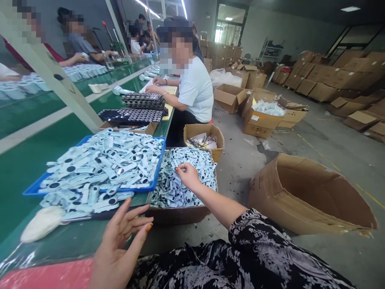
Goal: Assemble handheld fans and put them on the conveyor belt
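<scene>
My left hand (118, 245) hovers near the bench's front edge, empty, its fingers and thumb apart. Just beyond it, a blue tray (159, 168) is heaped with pale-blue plastic parts (105, 156), many bearing a dark round spot; some spill over its near side. To the right, my right hand (189, 176) is over a carton filled with similar parts (195, 158). Its thumb and fingertips are pinched together; whatever they hold, if anything, is too small to make out. Left of my left hand lies a white padded tool (43, 224) with a dark handle.
A co-worker (195, 88) sits farther along the green bench beside stacked black trays (141, 106) of round pieces. A slanted pale post (57, 76) rises at left. An open carton (300, 196) stands on the floor at right; another carton (221, 140) holds thin dark strips.
</scene>
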A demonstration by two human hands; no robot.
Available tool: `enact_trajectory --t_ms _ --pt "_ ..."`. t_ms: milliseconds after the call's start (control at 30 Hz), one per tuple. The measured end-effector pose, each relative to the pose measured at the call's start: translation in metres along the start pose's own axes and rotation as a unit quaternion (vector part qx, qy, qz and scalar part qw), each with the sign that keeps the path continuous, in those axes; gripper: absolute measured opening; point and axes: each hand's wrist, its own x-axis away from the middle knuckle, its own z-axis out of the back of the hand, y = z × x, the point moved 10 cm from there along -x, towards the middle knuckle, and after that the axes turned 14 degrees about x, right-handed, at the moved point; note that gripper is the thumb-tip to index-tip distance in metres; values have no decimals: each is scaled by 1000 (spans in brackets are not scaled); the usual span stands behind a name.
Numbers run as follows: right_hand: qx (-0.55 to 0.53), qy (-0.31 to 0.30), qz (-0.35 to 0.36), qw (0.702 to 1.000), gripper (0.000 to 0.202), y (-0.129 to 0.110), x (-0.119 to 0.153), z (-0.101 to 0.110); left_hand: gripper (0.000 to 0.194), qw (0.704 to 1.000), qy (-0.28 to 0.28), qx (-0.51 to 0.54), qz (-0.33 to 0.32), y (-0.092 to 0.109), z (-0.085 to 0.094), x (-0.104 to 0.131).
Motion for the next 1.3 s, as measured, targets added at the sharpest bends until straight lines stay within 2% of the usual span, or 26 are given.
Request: enact_trajectory --t_ms 67,233,367,533,700,900,1000,1067,1133,1233,1300 --pt "-10 -14 7 1000 10 -1 9 -12 83 999 23 14 30 -4 5 -2" --pt "-86 -85 23 992 17 -6 54 -48 102 990 104 43 89 -6 14 -6" --pt "-139 -123 32 982 32 -12 87 -62 102 987 113 47 105 -8 14 -6" --pt "-236 -221 38 945 51 -36 129 -80 94 987 106 64 99 -11 16 -3" --pt "-241 -252 33 937 57 -48 137 -82 80 988 117 53 80 -7 20 0" --pt "-218 -262 53 939 50 -38 139 -87 73 991 106 40 74 -3 16 0" --pt "-125 -249 137 951 28 -41 133 -71 75 989 112 39 85 -4 18 1" --pt "48 -183 212 959 14 -41 115 -43 76 988 122 40 90 -4 21 1" --pt "278 -84 237 927 19 -32 85 -5 77 986 129 40 94 -5 24 1" --pt "393 -21 201 897 32 -8 34 49 76 986 128 49 96 -7 24 -1" --pt "448 -21 200 871 35 7 9 68 74 986 125 53 95 -9 23 -2"
